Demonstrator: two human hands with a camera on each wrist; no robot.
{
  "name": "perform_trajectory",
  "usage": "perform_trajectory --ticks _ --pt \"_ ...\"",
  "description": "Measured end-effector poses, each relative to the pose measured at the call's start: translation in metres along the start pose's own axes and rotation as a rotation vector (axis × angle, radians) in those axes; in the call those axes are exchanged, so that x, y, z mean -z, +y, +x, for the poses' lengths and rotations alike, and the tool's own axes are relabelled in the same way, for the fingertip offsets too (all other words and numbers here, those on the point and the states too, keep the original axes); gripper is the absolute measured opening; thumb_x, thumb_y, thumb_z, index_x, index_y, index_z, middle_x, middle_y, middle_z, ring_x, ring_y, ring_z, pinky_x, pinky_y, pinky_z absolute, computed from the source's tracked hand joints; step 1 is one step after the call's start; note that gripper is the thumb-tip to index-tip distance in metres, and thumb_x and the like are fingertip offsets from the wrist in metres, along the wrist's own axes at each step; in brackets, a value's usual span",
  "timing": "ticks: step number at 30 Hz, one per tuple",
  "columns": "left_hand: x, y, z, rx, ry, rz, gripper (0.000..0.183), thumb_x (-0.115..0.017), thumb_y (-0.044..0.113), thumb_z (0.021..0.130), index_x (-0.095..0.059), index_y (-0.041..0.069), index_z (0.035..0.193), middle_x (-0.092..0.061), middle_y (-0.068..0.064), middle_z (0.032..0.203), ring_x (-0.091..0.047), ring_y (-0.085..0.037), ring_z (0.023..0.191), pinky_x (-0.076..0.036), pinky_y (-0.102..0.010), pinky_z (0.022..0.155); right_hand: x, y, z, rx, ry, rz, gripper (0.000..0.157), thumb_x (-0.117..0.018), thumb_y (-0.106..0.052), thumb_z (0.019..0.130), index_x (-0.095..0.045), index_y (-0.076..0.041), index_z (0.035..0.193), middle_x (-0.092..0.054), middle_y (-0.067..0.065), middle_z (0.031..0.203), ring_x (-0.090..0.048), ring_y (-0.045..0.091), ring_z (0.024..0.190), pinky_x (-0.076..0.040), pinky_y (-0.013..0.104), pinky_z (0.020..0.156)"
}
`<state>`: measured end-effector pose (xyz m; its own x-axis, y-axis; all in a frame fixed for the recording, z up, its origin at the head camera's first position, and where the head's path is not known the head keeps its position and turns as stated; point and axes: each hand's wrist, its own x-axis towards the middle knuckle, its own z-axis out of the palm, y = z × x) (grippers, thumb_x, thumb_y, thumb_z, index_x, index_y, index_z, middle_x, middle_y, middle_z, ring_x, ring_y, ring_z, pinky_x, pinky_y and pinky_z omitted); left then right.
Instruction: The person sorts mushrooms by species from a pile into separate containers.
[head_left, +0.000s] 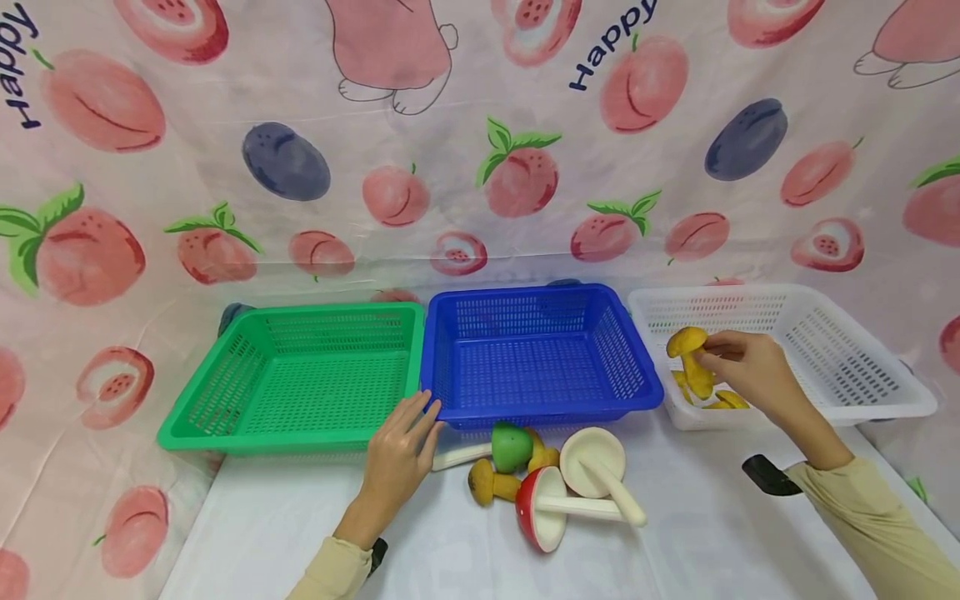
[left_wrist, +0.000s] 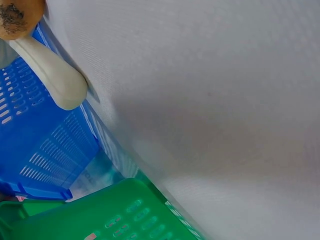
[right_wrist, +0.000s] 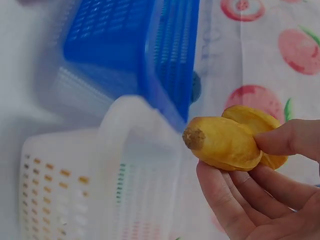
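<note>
My right hand [head_left: 750,371] pinches a yellow toy mushroom [head_left: 698,377] by thumb and fingertips, above the left end of the white basket [head_left: 896,407]. In the right wrist view the mushroom's brown stem end [right_wrist: 194,138] points away from the palm. More yellow pieces [head_left: 729,401] lie in that basket. My left hand [head_left: 397,458] has its fingers loosely extended, with the tips at the front corners where the green basket [head_left: 281,444] and the blue basket [head_left: 547,414] meet. Beside it lies a green-capped mushroom [head_left: 512,447] with a pale stem.
Several mushrooms lie before the blue basket: a red-capped one [head_left: 529,510], one with a cream underside [head_left: 588,450] and small yellow-brown ones [head_left: 482,482]. The three baskets stand in a row against a fruit-printed cloth [head_left: 465,208]. White cloth [head_left: 450,558] covers the table.
</note>
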<state>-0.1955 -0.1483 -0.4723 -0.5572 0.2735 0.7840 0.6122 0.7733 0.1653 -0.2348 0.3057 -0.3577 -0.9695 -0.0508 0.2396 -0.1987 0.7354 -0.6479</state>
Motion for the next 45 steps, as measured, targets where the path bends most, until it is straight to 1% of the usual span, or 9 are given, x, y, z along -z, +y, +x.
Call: perform_trajectory --ticks 3,7,13,20,24,28,35,41,45 --pt "0.0 0.0 -0.001 -0.001 0.0 0.002 0.031 -0.072 0.009 0.08 -0.07 -0.003 0.108 -0.064 -0.02 0.116 -0.06 -0.035 0.11 -0.05 -0.047 0.092 -0.001 0.01 0.0 -0.035 -0.007 0.014 0.034 -0.063 -0.016 0.09 -0.061 0.015 0.105 -0.065 0.03 0.095 -0.062 0.001 0.067 -0.054 0.016 0.054" --pt "-0.001 0.0 -0.001 -0.004 -0.001 0.006 0.032 -0.073 0.009 0.079 -0.07 -0.003 0.108 -0.064 -0.02 0.116 -0.06 -0.035 0.11 -0.05 -0.046 0.093 -0.002 0.025 0.0 -0.112 -0.015 0.004 0.039 -0.06 -0.019 0.093 -0.058 0.017 0.108 -0.063 0.033 0.099 -0.066 0.019 0.065 -0.056 0.021 0.053" --pt "-0.002 -0.001 -0.003 -0.008 0.007 0.008 0.031 -0.073 0.009 0.079 -0.07 -0.003 0.108 -0.064 -0.02 0.116 -0.06 -0.035 0.109 -0.05 -0.046 0.093 -0.006 0.045 -0.001 -0.218 0.004 -0.001 0.043 -0.06 -0.02 0.091 -0.057 0.019 0.107 -0.064 0.033 0.096 -0.066 0.026 0.062 -0.057 0.026 0.052" --pt "-0.001 0.0 -0.002 -0.014 0.007 0.013 0.031 -0.073 0.009 0.079 -0.07 -0.003 0.107 -0.064 -0.02 0.115 -0.06 -0.035 0.109 -0.05 -0.046 0.093 -0.008 0.063 0.002 -0.31 -0.079 0.004 0.044 -0.058 -0.018 0.09 -0.053 0.021 0.109 -0.058 0.036 0.103 -0.065 0.029 0.071 -0.059 0.031 0.057" --pt "-0.001 -0.001 -0.002 -0.015 0.008 0.016 0.031 -0.073 0.008 0.079 -0.07 -0.003 0.108 -0.064 -0.02 0.116 -0.06 -0.035 0.109 -0.049 -0.046 0.094 -0.01 0.071 0.007 -0.327 -0.132 0.011 0.045 -0.057 -0.016 0.09 -0.051 0.023 0.11 -0.056 0.037 0.103 -0.064 0.027 0.072 -0.059 0.031 0.06" --pt "-0.001 -0.001 -0.002 -0.013 0.006 0.015 0.031 -0.073 0.009 0.08 -0.07 -0.003 0.108 -0.064 -0.02 0.116 -0.06 -0.035 0.11 -0.049 -0.046 0.095 -0.013 0.078 0.012 -0.338 -0.2 0.005 0.045 -0.058 -0.015 0.088 -0.05 0.024 0.11 -0.058 0.033 0.097 -0.063 0.022 0.069 -0.059 0.033 0.061" --pt "-0.002 -0.001 -0.004 -0.009 0.0 0.015 0.031 -0.072 0.01 0.08 -0.07 -0.004 0.108 -0.064 -0.02 0.116 -0.06 -0.034 0.11 -0.048 -0.045 0.096 -0.016 0.082 0.018 -0.356 -0.284 -0.133 0.04 -0.06 -0.012 0.085 -0.054 0.023 0.103 -0.061 0.028 0.087 -0.06 0.02 0.065 -0.057 0.029 0.056" --pt "-0.002 -0.002 -0.004 -0.008 -0.005 0.019 0.03 -0.072 0.009 0.081 -0.07 -0.004 0.108 -0.064 -0.02 0.116 -0.06 -0.033 0.11 -0.048 -0.045 0.096 -0.012 0.075 0.016 -0.352 -0.266 -0.248 0.038 -0.062 -0.012 0.081 -0.056 0.022 0.096 -0.06 0.026 0.08 -0.058 0.029 0.068 -0.055 0.031 0.055" --pt "-0.002 -0.003 -0.003 -0.011 -0.002 0.02 0.03 -0.072 0.009 0.08 -0.07 -0.004 0.108 -0.064 -0.02 0.116 -0.06 -0.034 0.11 -0.048 -0.045 0.096 -0.01 0.069 0.013 -0.336 -0.224 -0.282 0.036 -0.062 -0.012 0.082 -0.057 0.021 0.095 -0.06 0.029 0.083 -0.055 0.036 0.073 -0.055 0.036 0.057"
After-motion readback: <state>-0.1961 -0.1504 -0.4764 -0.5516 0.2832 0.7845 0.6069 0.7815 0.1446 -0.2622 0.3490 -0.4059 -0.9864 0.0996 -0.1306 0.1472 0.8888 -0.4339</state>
